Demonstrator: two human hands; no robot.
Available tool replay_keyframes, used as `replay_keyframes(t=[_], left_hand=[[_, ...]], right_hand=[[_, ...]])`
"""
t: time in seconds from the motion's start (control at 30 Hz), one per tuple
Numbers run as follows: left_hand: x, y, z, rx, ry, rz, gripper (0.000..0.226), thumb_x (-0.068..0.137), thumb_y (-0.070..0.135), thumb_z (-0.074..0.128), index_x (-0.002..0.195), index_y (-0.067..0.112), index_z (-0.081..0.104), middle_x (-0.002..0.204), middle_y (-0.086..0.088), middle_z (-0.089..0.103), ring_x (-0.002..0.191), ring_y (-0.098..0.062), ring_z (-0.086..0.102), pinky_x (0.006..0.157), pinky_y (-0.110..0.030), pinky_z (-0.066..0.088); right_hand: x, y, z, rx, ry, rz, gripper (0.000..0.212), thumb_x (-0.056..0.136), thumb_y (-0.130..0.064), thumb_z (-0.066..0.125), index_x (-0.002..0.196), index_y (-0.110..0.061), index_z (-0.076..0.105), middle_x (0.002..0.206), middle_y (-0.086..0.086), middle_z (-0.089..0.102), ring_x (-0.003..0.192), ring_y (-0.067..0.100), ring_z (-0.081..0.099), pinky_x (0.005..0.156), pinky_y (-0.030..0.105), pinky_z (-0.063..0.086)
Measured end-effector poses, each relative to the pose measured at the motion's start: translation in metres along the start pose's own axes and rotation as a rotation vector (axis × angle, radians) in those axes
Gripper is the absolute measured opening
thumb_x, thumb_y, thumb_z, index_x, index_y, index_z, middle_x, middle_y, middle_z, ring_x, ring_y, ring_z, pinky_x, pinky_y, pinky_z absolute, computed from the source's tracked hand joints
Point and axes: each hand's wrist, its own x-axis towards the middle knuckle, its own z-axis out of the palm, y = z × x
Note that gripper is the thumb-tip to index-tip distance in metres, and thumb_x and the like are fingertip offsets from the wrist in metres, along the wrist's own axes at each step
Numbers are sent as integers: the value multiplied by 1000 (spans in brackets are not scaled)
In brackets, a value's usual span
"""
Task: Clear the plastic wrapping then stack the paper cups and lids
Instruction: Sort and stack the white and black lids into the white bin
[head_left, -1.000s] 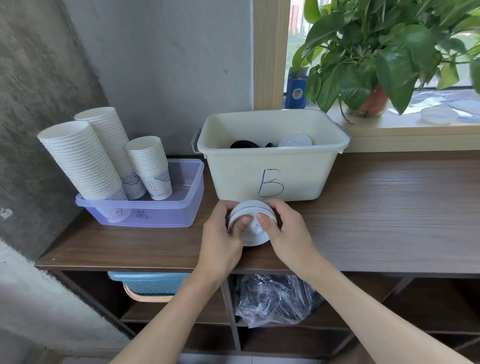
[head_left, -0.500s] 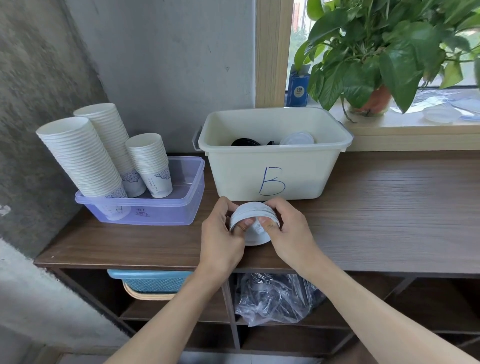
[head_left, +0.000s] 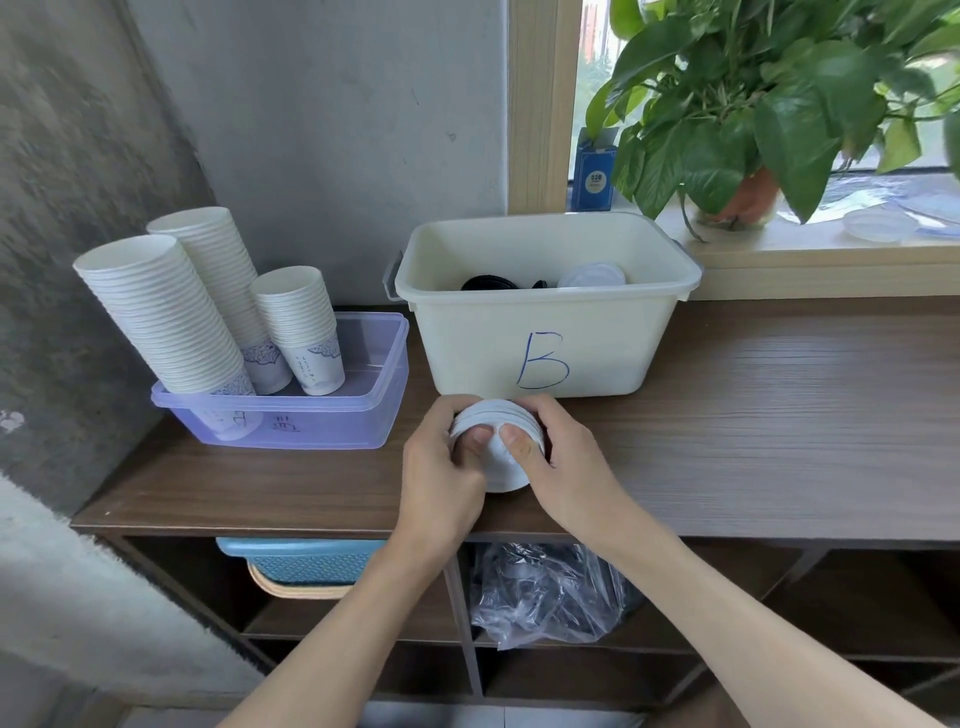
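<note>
Hands (head_left: 441, 470) (head_left: 569, 467) grip lid stack (head_left: 501, 418) near counter (head_left: 779, 441) edge

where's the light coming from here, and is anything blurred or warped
Head view: daylight comes from the window at upper right, behind the green leafy potted plant; the wide-angle lens tilts the grey concrete wall at the left; the left hand, right hand and the stack of white plastic lids they grip look sharp; the crumpled clear plastic bag below glints.

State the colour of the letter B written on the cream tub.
Blue, handwritten on the cream tub's front wall; the head view shows it.
</note>
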Motion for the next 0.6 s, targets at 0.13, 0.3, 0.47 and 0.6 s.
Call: replay_keyframes(t=[0.13,0.3,0.47,0.6], left_hand=[[2,3,-2,6,49,-39,28,90,-11,53,94,16,56,82,9,62,75,7,56,68,-7,42],[2,4,-2,4,9,-33,33,90,-9,54,89,23,52,81,11,62,74,7,56,67,-8,43],[1,1,0,3,-7,-20,34,89,-9,55,88,24,53,75,23,64,73,5,57,66,-8,42],[-1,0,-2,11,-57,28,27,93,-2,58,95,26,54,84,22,65,81,1,61,72,-11,45]], right_hand=[[2,1,-1,-21,-51,16,26,95,-33,55,113,-16,62,102,-7,68,90,1,59,77,12,41],[3,2,-2,-34,-7,5,9,93,-23,60,98,-15,62,86,-10,63,76,-1,54,67,11,38],[2,2,-1,-30,31,-3,11,92,-15,61,82,-13,55,70,-9,53,65,5,45,60,16,34],[3,3,0,-23,79,-17,21,90,-24,59,81,-6,54,68,-5,49,63,6,39,58,18,31]])
